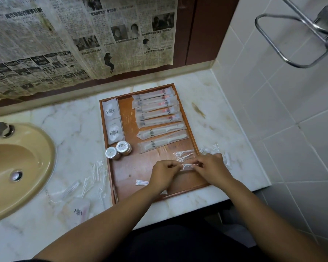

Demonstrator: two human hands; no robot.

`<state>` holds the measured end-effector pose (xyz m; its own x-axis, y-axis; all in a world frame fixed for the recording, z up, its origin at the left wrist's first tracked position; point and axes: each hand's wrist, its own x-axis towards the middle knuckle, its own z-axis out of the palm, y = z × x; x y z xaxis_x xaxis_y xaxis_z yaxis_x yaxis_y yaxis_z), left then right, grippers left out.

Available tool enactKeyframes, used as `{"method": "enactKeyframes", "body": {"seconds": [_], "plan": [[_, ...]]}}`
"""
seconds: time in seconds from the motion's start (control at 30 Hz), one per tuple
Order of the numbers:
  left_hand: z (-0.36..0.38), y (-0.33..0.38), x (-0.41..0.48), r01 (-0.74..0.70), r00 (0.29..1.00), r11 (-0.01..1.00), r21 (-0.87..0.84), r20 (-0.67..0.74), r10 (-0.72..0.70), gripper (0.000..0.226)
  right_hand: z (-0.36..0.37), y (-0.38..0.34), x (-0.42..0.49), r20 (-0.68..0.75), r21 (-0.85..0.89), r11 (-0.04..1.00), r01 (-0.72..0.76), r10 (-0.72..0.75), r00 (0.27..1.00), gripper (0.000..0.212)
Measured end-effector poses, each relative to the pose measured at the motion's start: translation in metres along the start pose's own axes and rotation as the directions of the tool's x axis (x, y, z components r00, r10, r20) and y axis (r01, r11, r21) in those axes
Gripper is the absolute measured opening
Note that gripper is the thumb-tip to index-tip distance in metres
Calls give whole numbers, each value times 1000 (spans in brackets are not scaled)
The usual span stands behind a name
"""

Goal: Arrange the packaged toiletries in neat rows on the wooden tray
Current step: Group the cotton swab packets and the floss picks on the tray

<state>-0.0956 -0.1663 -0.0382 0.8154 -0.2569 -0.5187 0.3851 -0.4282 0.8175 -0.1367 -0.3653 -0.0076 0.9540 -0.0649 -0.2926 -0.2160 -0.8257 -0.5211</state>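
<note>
A wooden tray (140, 167) lies on the marble counter. Along its far right side runs a row of several long toothbrush packets (155, 108), with two comb packets (162, 137) below them. Two square white pouches (113, 121) line the left side, and two round wrapped soaps (118, 150) sit below those. Two floss-pick packets (184, 156) lie near the tray's right edge. My left hand (164, 174) and my right hand (212, 167) both pinch one clear floss-pick packet (187, 166) just above the tray. A cotton-swab packet (141, 183) lies by my left wrist.
Loose clear packets (95, 178) lie on the counter left of the tray, with a logo pouch (78, 208) nearer me. More packets (216, 150) sit right of the tray. A beige sink (17, 167) is at left, a tiled wall at right, and a metal rack (292, 40) above.
</note>
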Motion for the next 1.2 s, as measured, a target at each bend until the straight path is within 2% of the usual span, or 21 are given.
{"method": "enactKeyframes", "body": {"seconds": [0.07, 0.17, 0.23, 0.33, 0.43, 0.6, 0.7, 0.73, 0.8, 0.87, 0.93, 1.03, 1.1, 1.2], "plan": [[4, -4, -3, 1, 1000, 982, 189, -28, 5, 6, 5, 8, 2, -11, -232, 965, 122, -128, 992, 10], [7, -2, -7, -12, 993, 929, 371, -104, 54, 11, 13, 14, 7, -20, -372, 909, 188, -211, 977, 3], [8, -2, -6, -43, 985, 856, 516, -123, 124, 15, 19, 15, 9, -51, -420, 886, 196, -238, 970, 6], [11, -4, -3, -86, 964, 759, 646, -140, 228, 14, 28, 18, 8, -135, -410, 892, 190, -265, 955, 8], [11, -6, -2, -80, 959, 742, 665, -152, 240, 14, 35, 22, 3, -245, -376, 909, 178, -283, 927, 5], [11, -9, -1, -123, 952, 718, 685, -122, 280, 10, 38, 28, -14, -356, -297, 923, 245, -345, 868, 7], [12, -6, -1, -163, 948, 719, 676, -94, 303, 13, 28, 38, -25, -452, -213, 959, 189, -268, 851, 10], [13, -2, -1, -181, 943, 726, 663, -91, 319, 15, 23, 43, -28, -495, -175, 975, 139, -209, 844, 11], [16, 8, 1, -269, 915, 728, 630, -68, 397, 15, 10, 52, -32, -536, -34, 999, -21, -1, 844, 14], [23, 22, 5, -410, 865, 694, 592, 10, 502, 11, -4, 62, -33, -442, 133, 965, -228, 263, 857, 28], [33, 36, 15, -522, 806, 607, 599, 114, 581, 16, -14, 71, -30, -311, 190, 907, -376, 419, 853, 48], [51, 56, 36, -564, 759, 432, 704, 235, 607, 40, -20, 77, -25, -179, 185, 888, -421, 452, 874, 62], [60, 67, 47, -566, 761, 316, 761, 335, 556, 52, -20, 78, -24, -128, 177, 894, -412, 436, 891, 61], [69, 75, 58, -579, 765, 166, 799, 461, 449, 52, -21, 84, -24, -109, 188, 885, -425, 449, 887, 50]]}}
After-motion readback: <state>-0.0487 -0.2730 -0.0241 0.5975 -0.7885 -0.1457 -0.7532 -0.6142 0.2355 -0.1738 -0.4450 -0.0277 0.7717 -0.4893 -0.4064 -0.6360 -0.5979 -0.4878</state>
